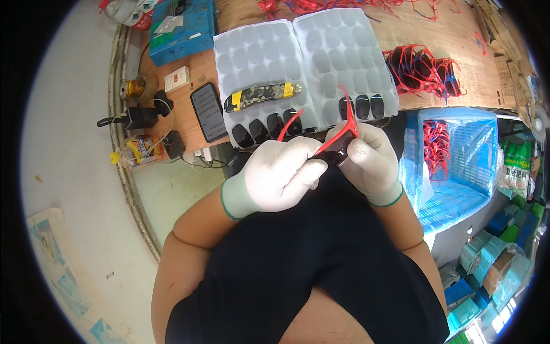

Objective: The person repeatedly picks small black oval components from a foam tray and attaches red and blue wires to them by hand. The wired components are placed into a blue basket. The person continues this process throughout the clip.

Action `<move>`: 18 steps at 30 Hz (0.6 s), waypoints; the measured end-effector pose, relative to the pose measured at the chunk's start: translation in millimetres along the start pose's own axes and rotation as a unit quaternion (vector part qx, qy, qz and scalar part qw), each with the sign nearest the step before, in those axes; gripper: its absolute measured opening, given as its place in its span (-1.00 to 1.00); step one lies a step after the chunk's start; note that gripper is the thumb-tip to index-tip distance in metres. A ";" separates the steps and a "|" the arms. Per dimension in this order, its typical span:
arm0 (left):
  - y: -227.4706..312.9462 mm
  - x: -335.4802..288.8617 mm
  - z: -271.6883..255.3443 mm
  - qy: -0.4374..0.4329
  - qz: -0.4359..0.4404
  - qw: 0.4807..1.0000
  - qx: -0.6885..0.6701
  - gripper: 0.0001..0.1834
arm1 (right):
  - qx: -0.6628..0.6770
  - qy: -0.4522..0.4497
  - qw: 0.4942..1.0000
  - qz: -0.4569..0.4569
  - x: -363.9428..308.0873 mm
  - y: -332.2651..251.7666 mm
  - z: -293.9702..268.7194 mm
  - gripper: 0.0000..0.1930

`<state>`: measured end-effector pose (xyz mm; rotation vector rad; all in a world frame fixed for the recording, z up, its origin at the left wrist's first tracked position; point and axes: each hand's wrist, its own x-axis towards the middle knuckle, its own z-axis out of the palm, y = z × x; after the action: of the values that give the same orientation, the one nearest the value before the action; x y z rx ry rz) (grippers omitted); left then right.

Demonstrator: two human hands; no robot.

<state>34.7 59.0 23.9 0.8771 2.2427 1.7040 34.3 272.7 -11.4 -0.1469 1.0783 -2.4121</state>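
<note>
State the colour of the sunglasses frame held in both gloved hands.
The sunglasses frame is red; it shows best in the head view.

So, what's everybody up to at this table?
A person in white gloves holds a pair of red sunglasses, the left hand and right hand both on it. Just beyond are two white trays with some dark lenses along their near edge, and a camouflage-patterned object lies across the left tray. More red frames are heaped on the table to the right, and others sit in a blue crate below it.
</note>
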 end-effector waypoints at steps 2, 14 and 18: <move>4.7 2.0 -7.4 -0.040 -0.028 0.998 -0.043 -0.88 | 0.023 -0.021 0.999 0.014 -1.1 1.1 -2.9 -0.67; 5.7 0.1 -0.9 0.026 -0.045 0.998 -0.032 -0.87 | -0.045 0.030 0.997 0.048 4.7 -4.9 0.4 -0.75; 5.2 3.5 2.5 0.059 0.065 0.988 0.126 -0.89 | -0.038 0.036 0.994 0.094 4.2 -5.7 0.8 -0.74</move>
<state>34.8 63.9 28.6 1.0216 2.5751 1.5860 28.5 273.4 -7.2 0.0163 1.1628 -2.2252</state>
